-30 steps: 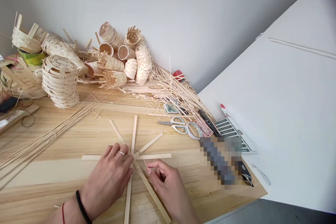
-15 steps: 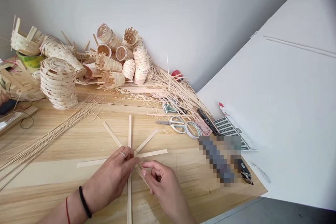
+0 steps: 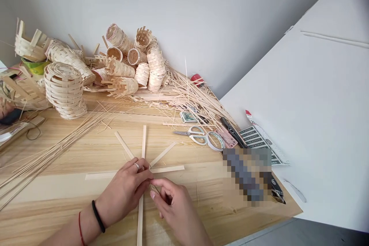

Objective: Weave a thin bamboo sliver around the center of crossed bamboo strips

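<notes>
Flat pale bamboo strips lie crossed on the wooden table, spreading out like a star. My left hand covers their crossing, its fingers closed and pressed down on the strips. At the right of that crossing, my right hand pinches a thin bamboo strand between thumb and forefinger, close to the left fingertips. The hands nearly touch. How the strand passes through the crossing is hidden under my fingers.
Woven baskets and a heap of loose strips stand along the wall. Thin strands stretch across the left. Scissors, a tape roll and a black cutter lie to the right. A pixelated patch hides something nearby.
My right thumb and forefinger have shifted slightly left, closer to the crossing. My left hand stays pressed on the strips. The whole view has shifted a little.
</notes>
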The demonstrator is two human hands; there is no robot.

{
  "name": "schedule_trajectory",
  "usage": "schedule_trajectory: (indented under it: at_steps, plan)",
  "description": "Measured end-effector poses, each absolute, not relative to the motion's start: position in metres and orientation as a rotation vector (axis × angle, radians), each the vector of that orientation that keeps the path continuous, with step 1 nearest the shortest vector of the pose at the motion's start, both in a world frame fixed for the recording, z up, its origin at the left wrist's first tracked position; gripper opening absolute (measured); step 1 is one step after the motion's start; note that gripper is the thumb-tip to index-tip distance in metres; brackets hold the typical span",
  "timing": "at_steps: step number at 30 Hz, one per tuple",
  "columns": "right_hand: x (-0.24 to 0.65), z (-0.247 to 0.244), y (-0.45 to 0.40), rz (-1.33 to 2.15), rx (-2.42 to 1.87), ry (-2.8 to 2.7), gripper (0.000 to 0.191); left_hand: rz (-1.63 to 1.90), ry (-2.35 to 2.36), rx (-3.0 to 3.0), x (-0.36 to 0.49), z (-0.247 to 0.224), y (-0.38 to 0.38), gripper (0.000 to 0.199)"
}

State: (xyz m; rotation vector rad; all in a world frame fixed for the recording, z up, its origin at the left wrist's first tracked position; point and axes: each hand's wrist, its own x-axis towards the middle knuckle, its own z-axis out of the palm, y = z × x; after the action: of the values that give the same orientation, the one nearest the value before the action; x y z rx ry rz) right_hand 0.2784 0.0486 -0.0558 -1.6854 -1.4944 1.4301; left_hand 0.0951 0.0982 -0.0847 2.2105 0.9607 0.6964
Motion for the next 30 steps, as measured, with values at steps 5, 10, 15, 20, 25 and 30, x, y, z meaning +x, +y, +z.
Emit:
schedule_trajectory:
  at_steps: [5, 10, 15, 20, 25, 30]
  plan:
    - [0.295, -0.050, 0.047, 1.345, -1.607, -1.643, 0.034, 0.750, 0.960, 2.224, 0.094, -0.086, 0.099, 0.025]
    - [0.303, -0.054, 0.047, 0.948, -1.596, -1.870, 0.029, 0.761, 0.965, 2.236, 0.095, -0.087, 0.099, 0.025]
    - [0.297, -0.070, 0.043, 0.729, -1.604, -2.024, 0.042, 0.738, 0.959, 2.241, 0.095, -0.087, 0.098, 0.026]
    - [0.288, -0.079, 0.041, 0.594, -1.574, -2.019, 0.029, 0.751, 0.960, 2.233, 0.095, -0.085, 0.097, 0.026]
    - [0.285, -0.079, 0.045, 0.611, -1.543, -2.008, 0.026, 0.762, 0.962, 2.234, 0.095, -0.083, 0.097, 0.024]
    - [0.285, -0.080, 0.051, 0.524, -1.527, -2.154, 0.025, 0.745, 0.957, 2.209, 0.095, -0.082, 0.098, 0.023]
